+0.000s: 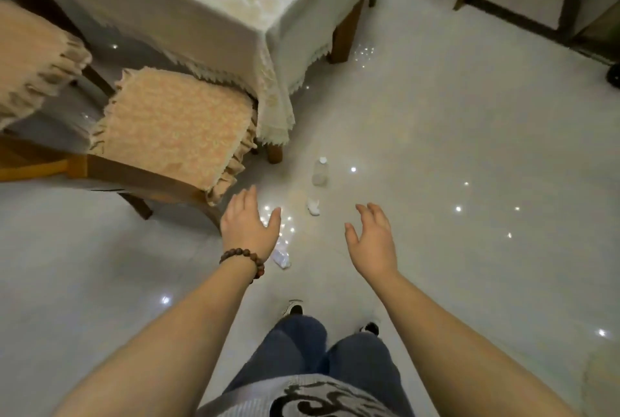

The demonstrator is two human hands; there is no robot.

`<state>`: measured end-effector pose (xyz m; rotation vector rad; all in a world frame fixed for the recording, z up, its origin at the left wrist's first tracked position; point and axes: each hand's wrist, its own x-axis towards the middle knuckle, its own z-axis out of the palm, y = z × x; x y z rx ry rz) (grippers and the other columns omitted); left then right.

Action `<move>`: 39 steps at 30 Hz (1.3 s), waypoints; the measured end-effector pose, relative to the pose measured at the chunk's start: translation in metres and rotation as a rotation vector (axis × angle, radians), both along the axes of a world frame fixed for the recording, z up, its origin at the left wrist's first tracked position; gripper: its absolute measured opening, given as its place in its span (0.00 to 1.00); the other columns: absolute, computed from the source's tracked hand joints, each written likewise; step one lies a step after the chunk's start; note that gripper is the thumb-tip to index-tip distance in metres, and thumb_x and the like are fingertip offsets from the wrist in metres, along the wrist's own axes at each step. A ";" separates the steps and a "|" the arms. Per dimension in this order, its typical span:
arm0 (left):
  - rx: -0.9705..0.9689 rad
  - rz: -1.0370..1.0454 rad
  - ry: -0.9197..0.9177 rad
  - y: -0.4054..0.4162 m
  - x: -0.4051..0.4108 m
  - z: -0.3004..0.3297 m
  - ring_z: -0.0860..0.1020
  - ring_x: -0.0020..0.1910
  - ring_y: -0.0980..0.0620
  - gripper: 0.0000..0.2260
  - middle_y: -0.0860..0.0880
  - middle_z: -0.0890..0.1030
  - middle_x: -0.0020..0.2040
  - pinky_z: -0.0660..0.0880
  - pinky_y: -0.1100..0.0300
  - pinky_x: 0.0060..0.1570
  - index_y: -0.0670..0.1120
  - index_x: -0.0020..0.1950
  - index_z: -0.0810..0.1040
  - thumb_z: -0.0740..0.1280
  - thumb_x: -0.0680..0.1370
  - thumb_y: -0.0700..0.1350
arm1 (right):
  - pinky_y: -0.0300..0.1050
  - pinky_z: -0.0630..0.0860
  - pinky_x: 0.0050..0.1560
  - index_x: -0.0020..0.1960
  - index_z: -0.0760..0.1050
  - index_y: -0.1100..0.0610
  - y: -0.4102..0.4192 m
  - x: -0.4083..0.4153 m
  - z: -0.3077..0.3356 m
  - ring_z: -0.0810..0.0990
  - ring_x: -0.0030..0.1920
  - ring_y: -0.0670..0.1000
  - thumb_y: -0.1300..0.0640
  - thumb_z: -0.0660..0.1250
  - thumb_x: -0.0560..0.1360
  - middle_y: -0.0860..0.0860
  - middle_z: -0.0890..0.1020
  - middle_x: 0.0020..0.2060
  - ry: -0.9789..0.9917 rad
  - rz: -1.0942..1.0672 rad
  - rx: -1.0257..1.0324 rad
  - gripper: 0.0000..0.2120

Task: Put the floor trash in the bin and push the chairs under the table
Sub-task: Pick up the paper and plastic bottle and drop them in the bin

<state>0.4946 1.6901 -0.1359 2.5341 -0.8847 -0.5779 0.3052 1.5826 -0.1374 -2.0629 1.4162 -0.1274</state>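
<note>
Looking down at my own arms here, both stretched out over the floor [469,135]. My left hand [249,228] is empty with the fingers relaxed and spread, and there's a brown bead bracelet [244,259] on that wrist. My right hand [371,239] is the same deal, fingers loose, holding nothing.

Writing first: the only thing close to text is a black brush-style print on my grey top [322,400], and it's cut off by the bottom edge so I can't read it. No label I can make out on the trash.

The trash is on the tiles ahead of me: a small clear bottle with a white cap [320,172] lying near the desk's front corner leg, a crumpled white scrap [313,206] just in front of it between my hands, and a crinkly clear wrapper [281,257] half hidden behind my left wrist.

The desk [188,4] has a cream cloth with a lace hem hanging over the corner. The nearer chair [174,130] with the peach cushion sits pulled out, only its far edge under the cloth hem. A second chair [30,61] is cut off at the left. Lots of open tile to my right. No bin in view. It's all a bit blurry.
</note>
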 end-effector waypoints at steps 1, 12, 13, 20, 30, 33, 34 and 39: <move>0.006 0.041 0.005 -0.004 0.000 -0.002 0.58 0.75 0.45 0.29 0.44 0.63 0.75 0.57 0.48 0.72 0.45 0.76 0.60 0.61 0.79 0.56 | 0.45 0.55 0.72 0.72 0.64 0.58 -0.012 0.003 -0.003 0.58 0.73 0.55 0.53 0.60 0.79 0.57 0.62 0.73 0.010 0.042 0.005 0.23; 0.054 0.615 0.092 -0.059 -0.053 -0.039 0.61 0.74 0.44 0.28 0.44 0.64 0.75 0.60 0.45 0.72 0.46 0.76 0.60 0.60 0.79 0.58 | 0.47 0.56 0.72 0.72 0.63 0.57 -0.150 0.028 -0.051 0.58 0.73 0.55 0.51 0.59 0.79 0.57 0.61 0.74 0.120 0.581 0.087 0.24; 0.056 0.662 0.096 -0.065 -0.061 -0.041 0.62 0.73 0.44 0.29 0.44 0.64 0.74 0.61 0.45 0.71 0.46 0.76 0.60 0.60 0.79 0.58 | 0.47 0.56 0.72 0.72 0.63 0.57 -0.162 0.028 -0.053 0.58 0.73 0.55 0.51 0.59 0.79 0.57 0.61 0.74 0.127 0.622 0.088 0.23; 0.134 0.873 0.111 -0.085 -0.098 -0.093 0.62 0.73 0.44 0.29 0.43 0.65 0.74 0.59 0.47 0.72 0.44 0.75 0.61 0.61 0.79 0.56 | 0.49 0.58 0.72 0.72 0.63 0.58 -0.216 0.033 -0.098 0.58 0.73 0.55 0.52 0.60 0.79 0.57 0.62 0.73 0.213 0.811 0.109 0.23; 0.220 0.901 0.226 -0.089 -0.093 -0.355 0.62 0.73 0.45 0.29 0.42 0.66 0.74 0.59 0.51 0.70 0.42 0.75 0.61 0.63 0.78 0.54 | 0.51 0.60 0.71 0.70 0.66 0.58 -0.236 0.062 -0.331 0.59 0.73 0.56 0.55 0.62 0.78 0.58 0.64 0.72 0.209 0.848 0.143 0.22; 0.259 0.934 0.290 -0.087 -0.085 -0.472 0.57 0.75 0.45 0.33 0.43 0.60 0.76 0.57 0.51 0.72 0.44 0.77 0.56 0.63 0.78 0.57 | 0.50 0.60 0.70 0.70 0.66 0.59 -0.241 0.076 -0.432 0.60 0.73 0.57 0.54 0.62 0.78 0.58 0.65 0.72 0.194 0.871 0.124 0.22; 0.261 0.960 0.312 -0.085 -0.086 -0.506 0.56 0.76 0.45 0.35 0.43 0.58 0.77 0.56 0.50 0.72 0.44 0.78 0.54 0.63 0.77 0.58 | 0.50 0.59 0.71 0.71 0.66 0.59 -0.244 0.078 -0.461 0.60 0.73 0.56 0.54 0.62 0.78 0.58 0.65 0.72 0.191 0.885 0.111 0.22; 0.319 1.037 0.385 -0.071 -0.080 -0.634 0.49 0.77 0.44 0.46 0.43 0.48 0.79 0.57 0.46 0.72 0.49 0.78 0.42 0.67 0.72 0.64 | 0.48 0.59 0.70 0.71 0.66 0.58 -0.254 0.093 -0.568 0.60 0.73 0.55 0.55 0.62 0.78 0.58 0.65 0.72 0.142 0.913 0.081 0.22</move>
